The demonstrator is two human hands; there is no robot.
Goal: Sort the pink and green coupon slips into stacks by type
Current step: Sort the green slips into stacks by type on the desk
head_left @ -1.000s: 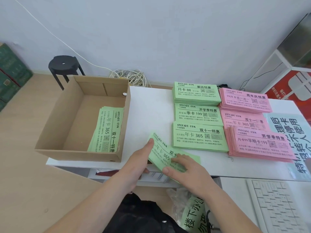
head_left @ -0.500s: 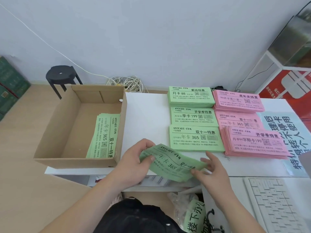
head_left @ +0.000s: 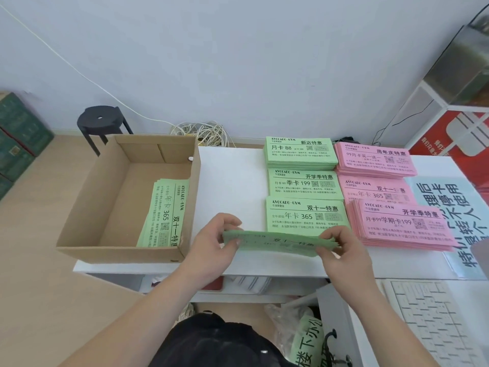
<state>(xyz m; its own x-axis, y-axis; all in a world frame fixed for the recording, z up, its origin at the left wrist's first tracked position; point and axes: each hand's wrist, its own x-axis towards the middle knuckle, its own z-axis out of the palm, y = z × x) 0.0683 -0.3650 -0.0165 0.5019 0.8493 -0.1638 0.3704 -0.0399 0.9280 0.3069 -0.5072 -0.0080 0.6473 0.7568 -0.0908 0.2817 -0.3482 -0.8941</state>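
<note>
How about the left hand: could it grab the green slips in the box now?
Probably not yet: the left hand pinches the green bundle with the right hand. Once free, likely yes; the cardboard box holding those slips is open-topped, close beside it.

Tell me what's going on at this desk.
A person is sorting gym coupon slips. The left hand and right hand pinch the two ends of a bundle of green slips near the front of the white table. Its print reads 双十一特惠, like the nearest green stack behind it. Three green stacks and three pink stacks sit at the right. A fanned green pile lies in the cardboard box.
</note>
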